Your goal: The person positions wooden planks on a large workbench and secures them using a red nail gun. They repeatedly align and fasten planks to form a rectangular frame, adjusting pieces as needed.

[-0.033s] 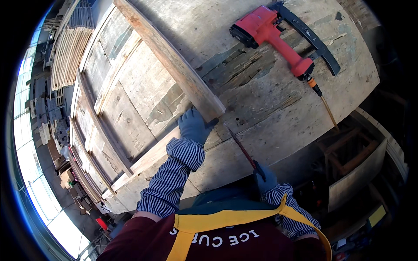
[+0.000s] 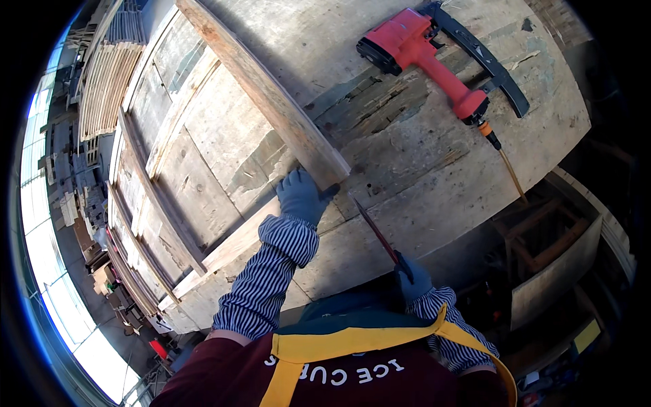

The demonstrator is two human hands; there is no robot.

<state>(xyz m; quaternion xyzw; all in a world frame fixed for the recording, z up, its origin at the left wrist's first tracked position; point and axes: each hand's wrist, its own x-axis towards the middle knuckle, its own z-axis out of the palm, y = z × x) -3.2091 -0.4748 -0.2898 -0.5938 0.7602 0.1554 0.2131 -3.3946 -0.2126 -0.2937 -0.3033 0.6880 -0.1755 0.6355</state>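
A wooden frame of long boards and crosspieces lies across the worn workbench (image 2: 400,224). My left hand (image 2: 300,197), in a grey-blue glove, closes on the near corner of the frame, at the end of its right-hand board (image 2: 271,102). The thumb presses the board's end and the fingers reach over the inner side. In my right hand (image 2: 412,279), also gloved, is a long thin tool (image 2: 377,231) with a dark reddish shaft and a narrow pale tip. It slants up and left, the tip close to the board's end but apart from it. Its exact kind I cannot make out.
A red air nailer (image 2: 434,64) with a curved black magazine lies at the far right of the bench, its hose (image 2: 513,175) running off the edge. Below that edge stands a wooden box (image 2: 556,271). Stacked slats (image 2: 105,91) stand beyond the frame at the left.
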